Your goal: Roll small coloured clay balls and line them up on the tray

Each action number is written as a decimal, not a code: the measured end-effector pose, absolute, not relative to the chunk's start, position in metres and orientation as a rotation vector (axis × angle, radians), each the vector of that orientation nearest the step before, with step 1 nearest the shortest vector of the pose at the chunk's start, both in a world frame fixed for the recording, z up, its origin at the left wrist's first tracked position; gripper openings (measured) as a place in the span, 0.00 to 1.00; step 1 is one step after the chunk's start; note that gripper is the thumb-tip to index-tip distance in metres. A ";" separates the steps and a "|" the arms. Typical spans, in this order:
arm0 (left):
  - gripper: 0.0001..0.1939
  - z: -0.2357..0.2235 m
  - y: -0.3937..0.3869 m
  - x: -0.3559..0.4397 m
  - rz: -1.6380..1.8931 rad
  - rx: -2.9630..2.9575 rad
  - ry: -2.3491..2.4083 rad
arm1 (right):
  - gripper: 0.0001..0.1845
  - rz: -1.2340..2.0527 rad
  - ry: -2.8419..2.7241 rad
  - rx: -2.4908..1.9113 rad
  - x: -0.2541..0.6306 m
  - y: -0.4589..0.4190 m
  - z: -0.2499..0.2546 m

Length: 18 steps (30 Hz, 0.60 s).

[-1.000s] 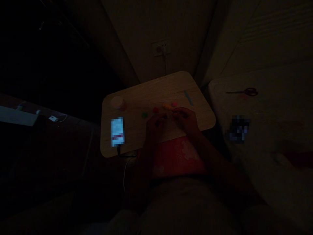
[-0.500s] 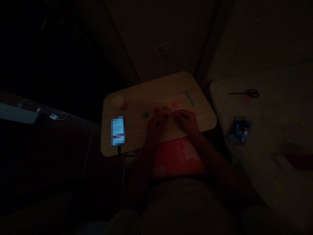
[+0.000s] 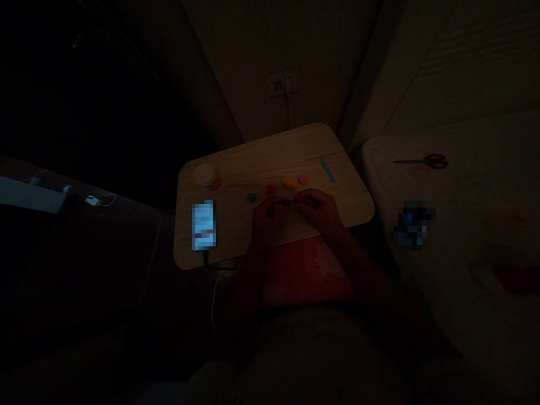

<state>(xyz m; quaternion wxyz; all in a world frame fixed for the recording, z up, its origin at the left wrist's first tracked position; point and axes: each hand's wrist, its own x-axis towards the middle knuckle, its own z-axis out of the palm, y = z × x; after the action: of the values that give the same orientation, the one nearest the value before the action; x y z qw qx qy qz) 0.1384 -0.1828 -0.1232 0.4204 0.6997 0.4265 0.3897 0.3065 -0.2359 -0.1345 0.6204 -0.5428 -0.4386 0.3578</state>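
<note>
Over the near part of the small wooden table [image 3: 240, 225], my left hand [image 3: 269, 216] is closed in a pinch. My right hand [image 3: 317, 209] is also closed, its fingertips meeting those of the left. Something small and dark may be between them, but the dim light hides what it is. Just beyond the fingers lie a red lump [image 3: 270, 189], a yellow-orange lump [image 3: 289, 183] and a pink lump [image 3: 303, 179], which look like soft clay. A green lump [image 3: 251, 198] rests left of my left hand. Farther right is a flat teal strip [image 3: 327, 169].
A lidded tub [image 3: 206, 176] and a lit phone [image 3: 203, 225] with a cable stand on the table's left. Scissors [image 3: 426, 161] and a blurred dark item [image 3: 413, 225] lie on the pale surface at right. A wall socket [image 3: 282, 83] is behind, a red cloth or mat [image 3: 304, 275] below.
My right hand has moved slightly left, and its fingertips now meet my left hand's. The lumps, tub and phone stay where they were.
</note>
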 end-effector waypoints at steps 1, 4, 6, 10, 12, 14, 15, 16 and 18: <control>0.09 -0.123 -0.183 0.138 0.982 1.746 1.080 | 0.11 0.830 -1.000 -1.233 0.306 -0.236 -0.135; 0.08 -0.124 -0.183 0.138 0.993 1.705 1.098 | 0.11 0.884 -0.986 -1.188 0.307 -0.236 -0.137; 0.08 -0.125 -0.182 0.139 0.997 1.680 1.105 | 0.11 0.902 -0.991 -1.183 0.308 -0.237 -0.138; 0.08 -0.128 -0.181 0.138 1.016 1.687 1.099 | 0.12 0.877 -1.015 -1.185 0.309 -0.237 -0.139; 0.08 -0.128 -0.181 0.138 1.015 1.693 1.097 | 0.10 0.873 -1.021 -1.194 0.309 -0.238 -0.137; 0.07 -0.126 -0.182 0.138 1.022 1.688 1.107 | 0.09 0.855 -1.030 -1.208 0.309 -0.238 -0.136; 0.07 -0.126 -0.182 0.139 1.022 1.688 1.113 | 0.08 0.841 -1.039 -1.214 0.309 -0.238 -0.135; 0.07 -0.125 -0.182 0.139 1.022 1.690 1.118 | 0.08 0.824 -1.046 -1.219 0.309 -0.238 -0.134; 0.06 -0.124 -0.182 0.139 1.022 1.694 1.126 | 0.09 0.804 -1.052 -1.226 0.309 -0.238 -0.133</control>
<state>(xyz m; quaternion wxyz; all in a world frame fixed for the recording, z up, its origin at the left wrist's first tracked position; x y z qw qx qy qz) 0.1390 -0.1823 -0.1239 0.4192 0.6756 0.4492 0.4075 0.3088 -0.2382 -0.1334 0.6200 -0.5332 -0.4574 0.3496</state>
